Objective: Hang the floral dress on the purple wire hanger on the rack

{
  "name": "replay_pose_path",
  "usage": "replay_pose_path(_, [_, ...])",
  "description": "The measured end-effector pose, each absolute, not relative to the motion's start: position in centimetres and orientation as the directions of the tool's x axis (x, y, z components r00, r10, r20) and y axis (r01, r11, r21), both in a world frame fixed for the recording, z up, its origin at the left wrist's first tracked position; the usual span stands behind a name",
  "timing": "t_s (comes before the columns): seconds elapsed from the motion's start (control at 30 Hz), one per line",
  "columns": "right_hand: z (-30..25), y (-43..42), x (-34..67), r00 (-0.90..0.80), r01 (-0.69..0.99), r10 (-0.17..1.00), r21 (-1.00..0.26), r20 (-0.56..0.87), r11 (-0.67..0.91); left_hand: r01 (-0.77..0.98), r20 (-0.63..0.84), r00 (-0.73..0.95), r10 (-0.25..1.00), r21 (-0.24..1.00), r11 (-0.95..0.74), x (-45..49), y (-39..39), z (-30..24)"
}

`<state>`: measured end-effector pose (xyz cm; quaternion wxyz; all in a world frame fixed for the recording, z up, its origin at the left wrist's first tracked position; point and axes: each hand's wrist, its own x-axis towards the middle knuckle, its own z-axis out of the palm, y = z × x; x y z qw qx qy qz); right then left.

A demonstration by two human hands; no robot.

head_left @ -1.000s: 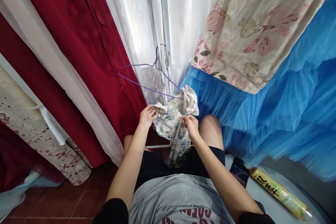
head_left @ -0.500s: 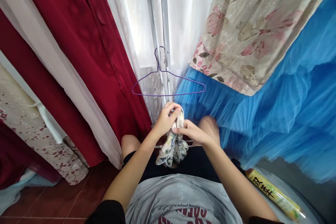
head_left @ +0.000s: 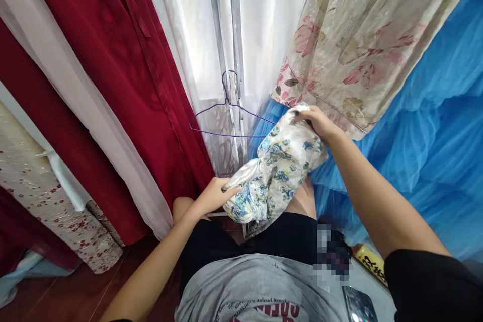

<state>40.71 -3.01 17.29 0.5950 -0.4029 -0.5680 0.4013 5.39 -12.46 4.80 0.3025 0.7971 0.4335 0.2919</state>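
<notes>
A piece of white cloth with a blue and yellow floral print (head_left: 285,161) is stretched between my two hands above my lap. At its lower left edge, my left hand (head_left: 217,195) pinches the fabric between thumb and fingers. My right hand (head_left: 316,119) grips the upper right end, higher and farther away. Folds hide the cloth's full shape. Behind it hangs a purple wire hanger (head_left: 211,133) with nothing on it, its right end covered by the cloth.
Metal poles (head_left: 234,35) rise in front of white curtains (head_left: 181,25). Red drapes (head_left: 143,126) hang left; floral fabric (head_left: 350,60) and blue tulle (head_left: 407,121) hang right. A phone (head_left: 359,306) and a yellow package (head_left: 369,261) lie by my right side.
My hands have moved apart, the right one up and to the right, the left one down and left. The bunched cloth is now spread open between them.
</notes>
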Motion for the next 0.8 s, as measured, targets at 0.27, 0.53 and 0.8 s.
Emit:
replay_pose_path(0.27, [19.5, 4.1, 33.9, -0.327, -0.146, 0.945, -0.987, -0.014, -0.066, 0.690, 0.660, 0.271, 0.701, 0.375, -0.620, -1.7, -9.1, 12.1])
replay_pose_path(0.53, [17.8, 3.5, 33.8, -0.531, -0.073, 0.840, -0.994, 0.107, 0.081, 0.886, 0.465, 0.332, 0.821, 0.147, -0.441, -8.1, -3.6, 10.6])
replay_pose_path(0.8, [15.5, 3.2, 31.4, -0.460, -0.080, 0.888, -0.996, 0.011, -0.029, 0.898, 0.496, 0.318, 0.808, 0.116, -0.425, -8.1, -2.7, 9.7])
